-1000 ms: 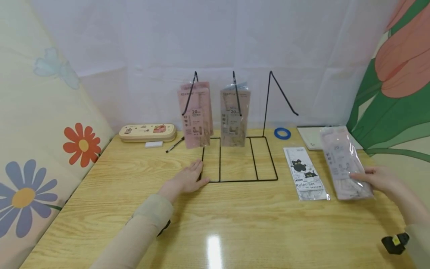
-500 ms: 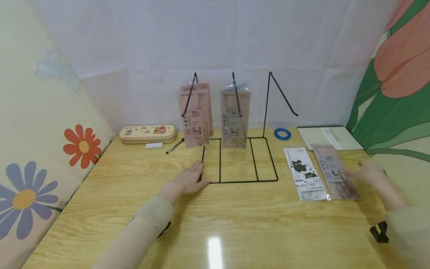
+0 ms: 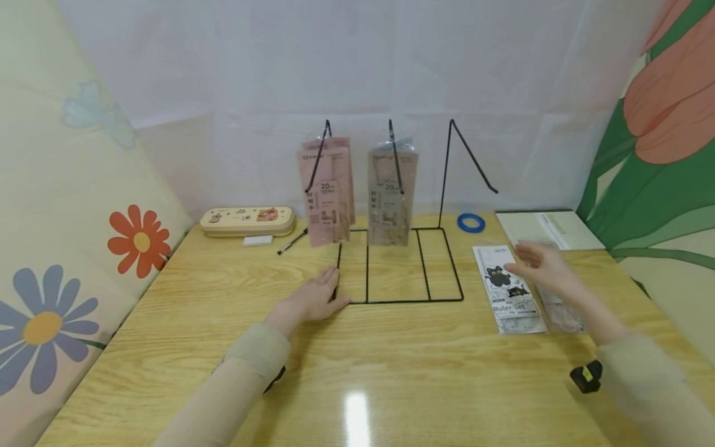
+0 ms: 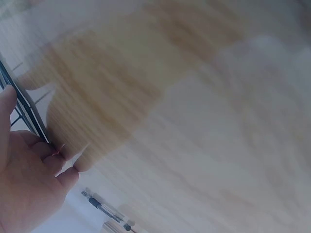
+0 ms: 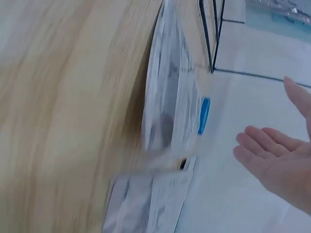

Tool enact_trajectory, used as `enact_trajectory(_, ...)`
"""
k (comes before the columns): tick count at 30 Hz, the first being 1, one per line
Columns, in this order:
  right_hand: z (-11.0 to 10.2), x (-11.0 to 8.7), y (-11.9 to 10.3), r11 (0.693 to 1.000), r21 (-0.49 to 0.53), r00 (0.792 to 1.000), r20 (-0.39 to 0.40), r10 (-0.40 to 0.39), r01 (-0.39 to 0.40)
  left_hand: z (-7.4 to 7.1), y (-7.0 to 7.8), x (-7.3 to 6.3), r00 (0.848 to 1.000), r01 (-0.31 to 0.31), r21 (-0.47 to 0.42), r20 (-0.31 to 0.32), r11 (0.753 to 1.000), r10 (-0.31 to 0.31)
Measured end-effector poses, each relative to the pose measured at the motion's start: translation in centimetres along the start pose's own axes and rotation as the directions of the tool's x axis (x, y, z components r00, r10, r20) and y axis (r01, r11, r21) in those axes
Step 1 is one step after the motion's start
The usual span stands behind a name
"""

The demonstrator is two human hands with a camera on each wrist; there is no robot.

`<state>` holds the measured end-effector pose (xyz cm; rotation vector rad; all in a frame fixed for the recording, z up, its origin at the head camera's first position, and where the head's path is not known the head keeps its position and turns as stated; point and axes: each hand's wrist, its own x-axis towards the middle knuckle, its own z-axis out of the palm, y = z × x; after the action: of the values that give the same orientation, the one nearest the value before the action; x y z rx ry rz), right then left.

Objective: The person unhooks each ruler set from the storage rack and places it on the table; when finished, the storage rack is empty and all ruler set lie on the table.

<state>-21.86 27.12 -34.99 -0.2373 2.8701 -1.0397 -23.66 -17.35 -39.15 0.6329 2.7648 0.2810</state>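
Observation:
My left hand [image 3: 314, 297] holds the near left corner of the black wire display rack [image 3: 413, 302]; in the left wrist view the base wire [image 4: 29, 111] runs between thumb and bent fingers. My right hand [image 3: 544, 268], with nothing in it, hovers over two flat packs at the right, fingers spread loosely. One is a white ruler set pack [image 3: 505, 292] with black cats, lying beside the fingertips. The other, a pinkish clear ruler pack [image 3: 564, 313], is partly hidden under the hand. Pink ruler packs [image 3: 324, 205] hang from the left hook, greyish-pink ones [image 3: 391, 205] from the middle hook.
The right hook [image 3: 472, 154] carries nothing. Behind the rack's right side lie a blue ring [image 3: 471, 223] and a pale notebook [image 3: 550, 230]. A cream pencil case [image 3: 248, 221], a white eraser [image 3: 257, 240] and a pen [image 3: 292, 241] lie at the back left.
My right hand has put the pinkish ruler pack down beside the white ruler set, let it go, and moved left toward the white pack. The left hand has stayed at the rack.

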Motion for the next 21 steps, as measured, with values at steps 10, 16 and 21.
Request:
enact_trajectory(10, 4.7, 4.2, -4.2, 0.967, 0.254, 0.998, 0.054, -0.045, 0.03, -0.1, -0.1, 0.0, 1.0, 0.01, 0.019, 0.001, 1.0, -0.01)
enact_trajectory(16, 6.8, 6.6, -6.5, 0.933, 0.354, 0.994, 0.061, -0.091, 0.063, 0.1, 0.1, -0.1, 1.0, 0.014, 0.006, 0.011, 1.0, -0.015)
enact_trajectory(21, 7.5, 8.5, -9.0, 0.929, 0.365, 0.993, 0.068, -0.093, 0.062, 0.0, 0.0, -0.1, 1.0, 0.014, 0.007, 0.0, 1.0, -0.014)
